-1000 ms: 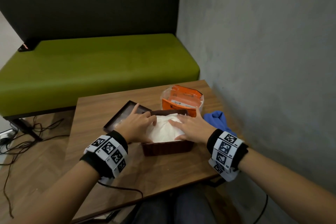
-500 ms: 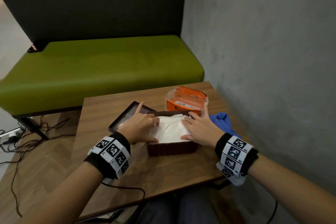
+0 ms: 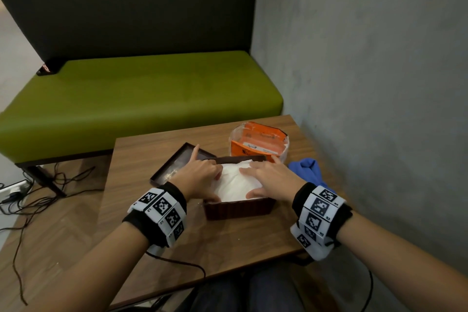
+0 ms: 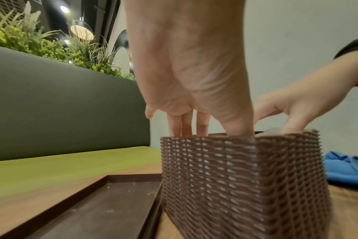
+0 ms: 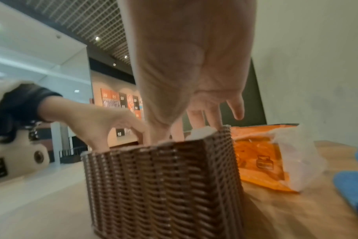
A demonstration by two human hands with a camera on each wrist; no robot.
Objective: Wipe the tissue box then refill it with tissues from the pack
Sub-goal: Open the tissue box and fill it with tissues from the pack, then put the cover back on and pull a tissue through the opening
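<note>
The fingers [image 4: 186, 127] of the left hand [image 3: 200, 175] reach down into the left end of the open brown woven-pattern tissue box [image 3: 238, 208], three of them dipping straight behind its rim with the thumb pushed in at the near corner, while the index finger sticks out over the box's flat dark brown lid [image 3: 174, 167]; whether the tucked fingers pinch any paper cannot be told, since the box wall hides their tips. The right hand [image 3: 273, 180] lies spread and fairly flat on the stack of white tissues [image 3: 235, 182] that fills the box, its fingers straight and fanned, its thumb pressing down at the near right edge, gripping nothing. The tissues bulge a little above the rim in the middle. The box stands on the wooden table [image 3: 228, 243] near the person's edge, and the lid lies upturned just beside it on the left. Just behind the box sits the orange and clear plastic tissue pack [image 3: 258, 144], torn open at the top. A crumpled blue cloth [image 3: 306, 170] lies on the table to the right of the box. Behind the table runs a green upholstered bench [image 3: 126, 99] with a dark backrest.
</note>
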